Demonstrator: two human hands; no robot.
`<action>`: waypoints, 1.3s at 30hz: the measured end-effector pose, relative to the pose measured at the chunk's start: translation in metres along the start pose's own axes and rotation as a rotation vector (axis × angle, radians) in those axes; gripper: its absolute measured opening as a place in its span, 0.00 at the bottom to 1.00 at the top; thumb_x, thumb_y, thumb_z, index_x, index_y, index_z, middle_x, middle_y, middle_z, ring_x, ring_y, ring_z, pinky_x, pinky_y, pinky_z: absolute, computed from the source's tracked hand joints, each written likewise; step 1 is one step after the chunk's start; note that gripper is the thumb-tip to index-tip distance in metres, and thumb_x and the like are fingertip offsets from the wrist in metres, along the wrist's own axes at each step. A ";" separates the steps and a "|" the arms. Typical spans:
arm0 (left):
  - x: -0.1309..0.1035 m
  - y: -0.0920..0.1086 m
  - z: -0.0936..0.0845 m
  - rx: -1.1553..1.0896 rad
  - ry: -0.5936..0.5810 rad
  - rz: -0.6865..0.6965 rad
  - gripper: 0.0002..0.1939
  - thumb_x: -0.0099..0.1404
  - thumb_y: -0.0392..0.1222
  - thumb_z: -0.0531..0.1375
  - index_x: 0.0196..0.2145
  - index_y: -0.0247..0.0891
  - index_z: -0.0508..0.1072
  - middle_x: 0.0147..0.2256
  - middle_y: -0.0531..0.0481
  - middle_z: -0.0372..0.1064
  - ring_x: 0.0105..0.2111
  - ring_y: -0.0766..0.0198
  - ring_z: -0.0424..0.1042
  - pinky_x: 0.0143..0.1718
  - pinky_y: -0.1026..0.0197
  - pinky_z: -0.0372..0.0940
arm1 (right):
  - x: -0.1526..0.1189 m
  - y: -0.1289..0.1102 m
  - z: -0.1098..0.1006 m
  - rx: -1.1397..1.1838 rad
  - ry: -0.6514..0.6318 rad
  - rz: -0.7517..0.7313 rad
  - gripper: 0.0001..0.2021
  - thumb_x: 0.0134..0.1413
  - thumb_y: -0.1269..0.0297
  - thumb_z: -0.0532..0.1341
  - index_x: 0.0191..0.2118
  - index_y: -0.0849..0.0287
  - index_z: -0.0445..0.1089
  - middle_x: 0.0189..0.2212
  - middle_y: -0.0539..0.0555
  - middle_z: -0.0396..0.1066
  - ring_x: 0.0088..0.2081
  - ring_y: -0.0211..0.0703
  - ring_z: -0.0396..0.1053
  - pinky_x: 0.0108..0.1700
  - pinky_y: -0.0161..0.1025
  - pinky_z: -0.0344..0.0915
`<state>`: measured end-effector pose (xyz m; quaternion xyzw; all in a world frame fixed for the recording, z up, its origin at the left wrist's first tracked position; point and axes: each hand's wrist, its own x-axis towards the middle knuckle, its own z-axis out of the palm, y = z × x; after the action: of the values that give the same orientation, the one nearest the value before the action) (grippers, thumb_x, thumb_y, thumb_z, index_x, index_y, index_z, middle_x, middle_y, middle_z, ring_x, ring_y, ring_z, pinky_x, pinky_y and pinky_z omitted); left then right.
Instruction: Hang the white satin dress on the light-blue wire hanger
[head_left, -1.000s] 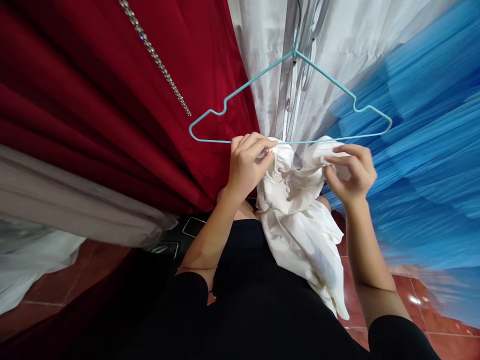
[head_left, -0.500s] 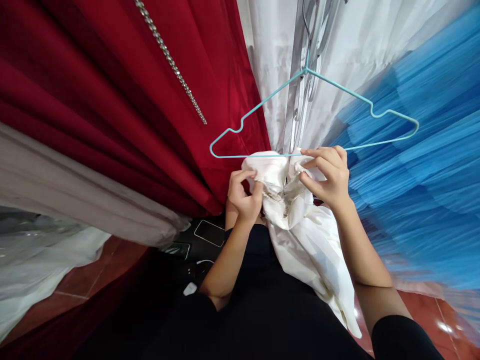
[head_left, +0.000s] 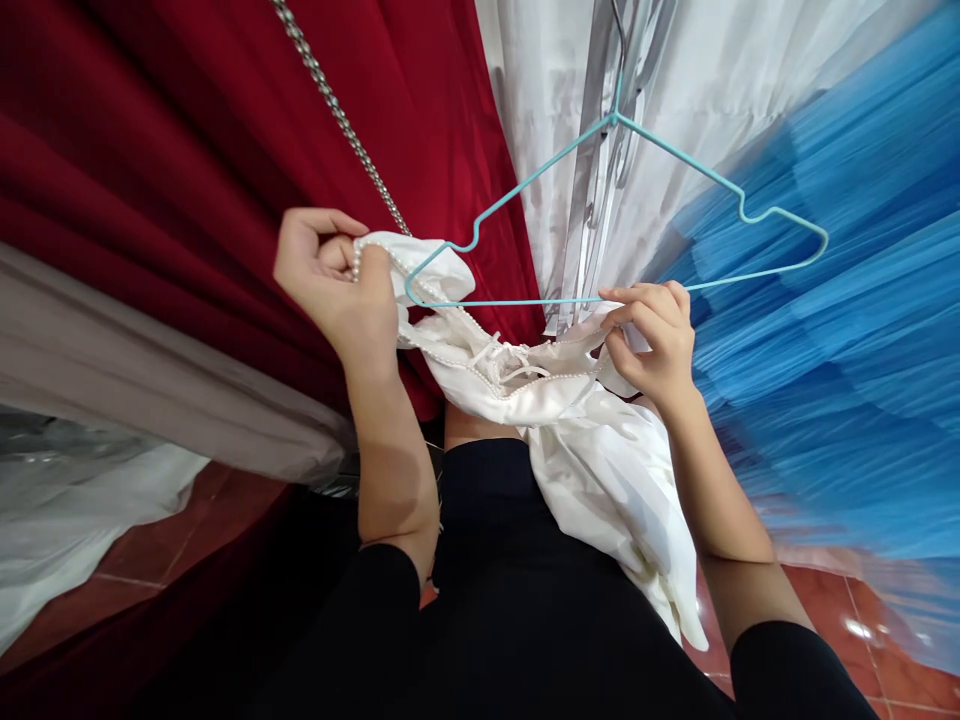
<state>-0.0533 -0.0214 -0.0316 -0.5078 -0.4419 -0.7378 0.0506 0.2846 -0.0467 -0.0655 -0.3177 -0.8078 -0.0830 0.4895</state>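
Note:
A white dress (head_left: 600, 450) with a pearl-beaded neckline drapes over my lap, its neck opening stretched wide. My left hand (head_left: 341, 290) is closed on one beaded shoulder, raised to the left beyond the end of a light blue hanger (head_left: 547, 182). That part of the cloth overlaps the hanger's left corner. On the other side, my right hand (head_left: 656, 325) pinches the dress's edge at the hanger's bottom bar, fingertips touching the bar. The hanger's hook goes up to a metal rack.
Behind the hanger stands the metal rack (head_left: 589, 200) in front of white fabric (head_left: 697, 90). Red drapery (head_left: 225, 130) with a beaded strip (head_left: 341, 115) fills the left. Layered blue tulle (head_left: 847, 350) hangs on the right. Red floor tiles (head_left: 855, 625) show below.
My left hand has moved up and left, pulling the beaded shoulder outward and spreading the neckline. The right hand stays by the bar, and the hanger has shifted slightly up and left.

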 end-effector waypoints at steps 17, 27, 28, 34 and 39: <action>-0.089 0.081 0.072 -0.139 -0.535 0.180 0.06 0.79 0.35 0.60 0.44 0.42 0.77 0.43 0.50 0.78 0.45 0.60 0.79 0.49 0.55 0.72 | 0.000 0.002 0.007 -0.008 0.008 0.027 0.03 0.64 0.68 0.62 0.40 0.52 0.72 0.50 0.51 0.84 0.49 0.50 0.79 0.61 0.57 0.67; -0.088 0.061 0.066 -0.121 -0.613 0.235 0.17 0.71 0.21 0.60 0.34 0.41 0.82 0.38 0.52 0.81 0.44 0.59 0.85 0.44 0.55 0.72 | -0.018 0.021 -0.042 -0.195 0.399 0.321 0.03 0.55 0.67 0.67 0.35 0.51 0.76 0.39 0.53 0.74 0.43 0.48 0.74 0.50 0.53 0.73; -0.085 0.061 0.064 -0.136 -0.620 0.230 0.17 0.70 0.21 0.60 0.34 0.41 0.82 0.38 0.52 0.81 0.43 0.59 0.85 0.44 0.56 0.72 | -0.016 0.029 -0.051 -0.186 0.494 0.420 0.05 0.52 0.71 0.66 0.33 0.52 0.75 0.34 0.51 0.71 0.37 0.43 0.71 0.43 0.47 0.72; -0.081 0.064 0.058 -0.156 -0.660 0.197 0.17 0.69 0.21 0.60 0.32 0.41 0.81 0.36 0.53 0.80 0.43 0.59 0.85 0.43 0.57 0.73 | 0.027 0.059 -0.102 -0.057 0.651 0.768 0.14 0.47 0.84 0.62 0.28 0.56 0.66 0.27 0.45 0.66 0.29 0.32 0.66 0.31 0.34 0.63; -0.078 0.058 0.058 -0.138 -0.676 0.215 0.17 0.69 0.22 0.60 0.31 0.41 0.80 0.35 0.52 0.79 0.43 0.58 0.85 0.43 0.56 0.73 | 0.065 0.043 -0.112 -0.120 0.536 0.670 0.16 0.43 0.89 0.61 0.27 0.58 0.66 0.25 0.41 0.64 0.26 0.26 0.60 0.29 0.32 0.57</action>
<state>0.0557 -0.0446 -0.0528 -0.7689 -0.3269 -0.5467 -0.0555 0.3718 -0.0349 0.0385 -0.5575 -0.4981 -0.0457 0.6626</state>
